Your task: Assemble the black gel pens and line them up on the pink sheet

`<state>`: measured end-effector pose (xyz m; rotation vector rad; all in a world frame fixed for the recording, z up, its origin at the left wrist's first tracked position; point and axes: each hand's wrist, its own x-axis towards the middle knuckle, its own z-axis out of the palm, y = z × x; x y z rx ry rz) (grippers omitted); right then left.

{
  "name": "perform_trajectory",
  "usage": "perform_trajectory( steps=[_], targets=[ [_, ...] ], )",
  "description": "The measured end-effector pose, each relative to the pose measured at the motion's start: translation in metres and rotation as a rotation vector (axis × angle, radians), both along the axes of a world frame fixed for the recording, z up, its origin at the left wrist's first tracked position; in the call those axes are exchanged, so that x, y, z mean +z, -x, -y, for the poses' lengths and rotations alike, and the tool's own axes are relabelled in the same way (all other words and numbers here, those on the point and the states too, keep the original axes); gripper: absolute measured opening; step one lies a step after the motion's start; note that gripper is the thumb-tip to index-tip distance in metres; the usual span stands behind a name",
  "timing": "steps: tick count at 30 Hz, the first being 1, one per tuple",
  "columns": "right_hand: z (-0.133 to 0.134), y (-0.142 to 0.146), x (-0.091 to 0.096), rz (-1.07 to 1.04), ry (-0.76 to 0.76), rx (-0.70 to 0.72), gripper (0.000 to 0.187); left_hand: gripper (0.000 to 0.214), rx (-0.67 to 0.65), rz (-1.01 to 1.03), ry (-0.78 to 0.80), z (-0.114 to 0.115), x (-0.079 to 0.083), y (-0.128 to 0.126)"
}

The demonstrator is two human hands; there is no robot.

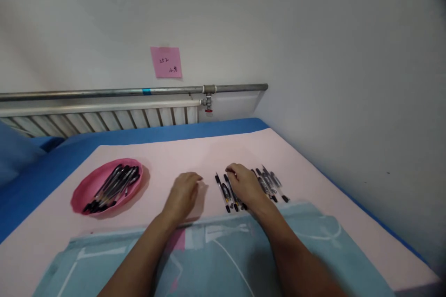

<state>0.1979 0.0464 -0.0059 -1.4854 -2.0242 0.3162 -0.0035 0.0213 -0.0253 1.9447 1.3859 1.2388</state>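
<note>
My left hand (183,196) hovers over or rests on the pink surface, left of the pens, its fingers loosely bent and thumb apart. I see nothing in it. My right hand (248,186) reaches over a row of pen parts, fingers bent, with a gap between thumb and forefinger; nothing shows in that gap. Beside its fingertips lie a black-tipped pen (222,192) and a second pen (230,191), with loose black caps and small parts among them. More clear pen barrels and parts (268,182) lie right of this hand, partly hidden by it.
A pink oval basin (78,193) on the left holds several assembled pens (116,185). A blue-green cloth or bag (223,260) covers the near edge. Behind the table run a metal pipe (104,93) and a radiator (128,119). A white wall (355,79) rises on the right.
</note>
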Motion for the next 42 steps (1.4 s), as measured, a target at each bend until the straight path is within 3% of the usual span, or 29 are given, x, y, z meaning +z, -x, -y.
perform_trajectory(
  steps=[2,5,10,16,19,24,28,31,34,36,38,42],
  targets=[
    [0.0,0.0,-0.001,0.035,0.021,0.007,0.021,0.022,-0.164,0.055,0.026,0.004,-0.007,-0.025],
    [-0.001,0.0,-0.001,0.032,0.015,-0.01,0.02,0.023,-0.221,-0.077,-0.016,0.006,-0.015,-0.046],
    [-0.001,0.0,0.002,0.035,0.017,-0.035,0.017,0.025,-0.172,-0.621,-0.115,0.002,-0.021,-0.047],
    [0.001,0.002,0.003,0.055,0.039,-0.033,0.017,0.024,-0.078,-0.822,0.003,0.007,-0.013,-0.045],
    [0.003,0.005,0.003,0.067,0.057,-0.026,0.018,0.026,0.013,-0.8,0.158,0.011,-0.009,-0.046],
    [0.007,0.013,0.002,0.078,0.068,0.007,0.019,0.017,0.17,-0.521,0.387,0.006,-0.009,-0.034],
    [0.014,0.027,-0.002,-0.017,0.144,0.081,0.024,0.007,0.219,-0.254,0.351,0.004,-0.006,-0.026],
    [0.017,0.036,-0.004,-0.257,0.242,0.156,0.026,0.009,0.127,0.075,0.253,0.009,0.002,-0.031],
    [0.014,0.033,0.001,-0.521,0.274,0.116,0.024,0.019,0.03,0.208,0.204,0.011,0.009,-0.038],
    [0.008,0.023,0.011,-0.708,0.302,0.043,0.023,0.023,0.071,0.089,0.25,0.004,0.013,-0.041],
    [0.001,0.009,0.024,-0.85,0.327,0.001,0.021,0.022,0.135,-0.158,0.351,-0.007,0.013,-0.046],
    [-0.013,-0.017,0.043,-0.851,0.36,0.024,0.015,0.02,0.168,-0.438,0.452,-0.035,0.009,-0.067]
  ],
)
